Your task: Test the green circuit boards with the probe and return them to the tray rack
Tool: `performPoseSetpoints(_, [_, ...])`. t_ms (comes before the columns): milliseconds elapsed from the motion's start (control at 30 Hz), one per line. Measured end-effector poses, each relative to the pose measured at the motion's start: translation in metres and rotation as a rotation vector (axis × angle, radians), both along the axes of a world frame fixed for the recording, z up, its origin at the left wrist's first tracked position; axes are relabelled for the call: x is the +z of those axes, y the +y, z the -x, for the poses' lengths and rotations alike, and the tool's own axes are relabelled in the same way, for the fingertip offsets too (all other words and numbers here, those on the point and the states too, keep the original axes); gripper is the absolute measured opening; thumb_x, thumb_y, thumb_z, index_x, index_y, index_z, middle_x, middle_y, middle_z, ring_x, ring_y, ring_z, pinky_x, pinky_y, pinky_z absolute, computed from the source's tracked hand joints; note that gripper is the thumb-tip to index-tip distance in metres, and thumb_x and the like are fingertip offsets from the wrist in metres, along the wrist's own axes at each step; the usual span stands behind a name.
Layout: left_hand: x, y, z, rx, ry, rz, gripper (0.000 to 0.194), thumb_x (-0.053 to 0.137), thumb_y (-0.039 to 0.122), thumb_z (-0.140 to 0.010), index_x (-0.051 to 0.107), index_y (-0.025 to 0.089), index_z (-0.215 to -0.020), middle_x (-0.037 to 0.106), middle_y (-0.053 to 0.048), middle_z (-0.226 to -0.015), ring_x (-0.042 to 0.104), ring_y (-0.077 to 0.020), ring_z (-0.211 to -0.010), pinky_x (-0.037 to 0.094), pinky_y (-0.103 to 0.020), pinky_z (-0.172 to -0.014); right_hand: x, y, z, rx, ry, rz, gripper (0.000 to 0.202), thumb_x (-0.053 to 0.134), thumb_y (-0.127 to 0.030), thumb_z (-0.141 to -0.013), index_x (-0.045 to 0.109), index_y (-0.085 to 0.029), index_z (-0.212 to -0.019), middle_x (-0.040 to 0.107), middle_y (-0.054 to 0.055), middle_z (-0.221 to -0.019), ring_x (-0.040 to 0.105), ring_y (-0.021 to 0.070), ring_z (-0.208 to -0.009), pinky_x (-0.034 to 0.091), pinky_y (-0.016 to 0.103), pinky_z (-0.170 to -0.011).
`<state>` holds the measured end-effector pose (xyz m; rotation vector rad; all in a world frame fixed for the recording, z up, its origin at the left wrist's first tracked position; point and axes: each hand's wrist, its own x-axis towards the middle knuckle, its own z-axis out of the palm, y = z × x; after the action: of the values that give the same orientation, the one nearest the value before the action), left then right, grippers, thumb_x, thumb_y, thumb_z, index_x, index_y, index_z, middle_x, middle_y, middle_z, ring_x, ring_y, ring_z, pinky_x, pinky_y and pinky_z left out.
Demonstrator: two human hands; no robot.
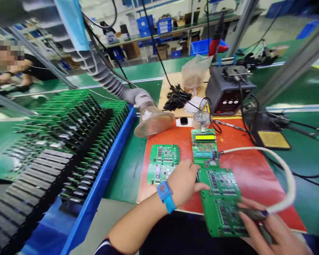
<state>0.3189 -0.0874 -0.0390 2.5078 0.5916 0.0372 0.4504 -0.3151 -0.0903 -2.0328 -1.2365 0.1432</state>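
Holding a green board (pixel 211 209) in left grip (pixel 182 182), clasping a cabled connector (pixel 252 214) in right grip (pixel 275 226)

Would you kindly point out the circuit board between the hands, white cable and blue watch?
Circuit board (pixel 220 200), head view: middle of face.
White cable (pixel 289 174), head view: outer bend.
Blue watch (pixel 164 191), head view: its case.

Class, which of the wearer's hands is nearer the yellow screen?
Left. The left hand, at the held board, is below and left of the yellow screen; the right hand, holding the white cable's end, is farther down and to the right.
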Motion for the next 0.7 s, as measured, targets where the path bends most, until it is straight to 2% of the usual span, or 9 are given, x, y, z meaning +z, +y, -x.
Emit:
performPoseSetpoints(133, [0.002, 0.001, 0.001, 0.002, -0.008, 0.053, 0.054, 0.06, 0.055, -0.08, 0.057, 0.013, -0.114, 0.057, -0.011, -0.101, 0.054, -0.026, -0.095, 0.049, -0.043, -0.083, 0.026, 0.017, 0.005, 0.009, -0.018, -0.038, 0.024, 0.054, -0.038, -0.089, 0.06, -0.023, -0.107, 0.074, 0.006, -0.094, 0.073, 0.0203, -0.081, 0.063, 0.027, -0.071])
performPoseSetpoints(267, [0.004, 0.001, 0.0, 0.051, -0.062, 0.173, 0.051, 0.071, 0.048, -0.075, 0.055, 0.015, -0.112, 0.055, -0.008, -0.099, 0.055, -0.0241, -0.092, 0.049, -0.041, -0.082, 0.041, 0.022, 0.009, -0.024, 0.105, -0.039, 0.02, 0.057, -0.034, -0.087, 0.062, -0.024, -0.105, 0.074, 0.005, -0.092, 0.073, 0.0183, -0.079, 0.062, 0.023, -0.068])
performPoseSetpoints(333, [0.007, -0.003, 0.0, 0.113, -0.121, 0.379, 0.045, 0.072, 0.041, -0.077, 0.052, 0.019, -0.109, 0.052, -0.001, -0.088, 0.056, -0.0183, -0.08, 0.05, -0.035, -0.075, 0.045, 0.019, 0.01, -0.048, 0.217, -0.036, 0.019, 0.058, -0.032, -0.086, 0.063, -0.025, -0.103, 0.073, 0.005, -0.094, 0.073, 0.0183, -0.079, 0.062, 0.023, -0.069])
performPoseSetpoints(433, [0.014, -0.007, 0.003, 0.239, -0.209, 0.845, 0.033, 0.062, 0.036, -0.085, 0.044, 0.022, -0.109, 0.042, 0.008, -0.07, 0.053, -0.0104, -0.059, 0.049, -0.027, -0.061, 0.05, 0.015, 0.01, -0.104, 0.374, -0.105, 0.02, 0.06, -0.032, -0.085, 0.062, -0.026, -0.104, 0.073, 0.004, -0.094, 0.073, 0.0179, -0.08, 0.062, 0.022, -0.068])
performPoseSetpoints(500, [0.019, -0.004, 0.009, 0.336, -0.262, 0.991, 0.032, 0.058, 0.038, -0.087, 0.042, 0.022, -0.11, 0.04, 0.009, -0.067, 0.053, -0.0091, -0.054, 0.049, -0.025, -0.058, 0.054, 0.018, 0.008, -0.174, 0.469, -0.187, 0.023, 0.06, -0.032, -0.086, 0.061, -0.027, -0.109, 0.072, 0.003, -0.093, 0.072, 0.0162, -0.076, 0.062, 0.02, -0.063])
performPoseSetpoints(600, [0.023, 0.016, 0.026, 0.521, -0.402, 0.873, 0.036, 0.058, 0.042, -0.087, 0.05, 0.02, -0.113, 0.054, 0.004, -0.077, 0.058, -0.0107, -0.067, 0.05, -0.025, -0.067, 0.057, 0.035, 0.0, -0.242, 0.56, -0.26, 0.026, 0.06, -0.031, -0.087, 0.059, -0.028, -0.113, 0.071, 0.003, -0.093, 0.07, 0.014, -0.07, 0.06, 0.021, -0.06])
performPoseSetpoints(700, [0.019, 0.047, 0.048, 0.735, -0.567, 0.69, 0.046, 0.062, 0.045, -0.084, 0.055, 0.021, -0.122, 0.062, 0.001, -0.083, 0.059, -0.0123, -0.071, 0.05, -0.026, -0.071, 0.049, 0.058, -0.01, -0.198, 0.598, -0.213, 0.026, 0.06, -0.031, -0.087, 0.059, -0.024, -0.112, 0.07, 0.004, -0.095, 0.069, 0.0151, -0.075, 0.06, 0.025, -0.065])
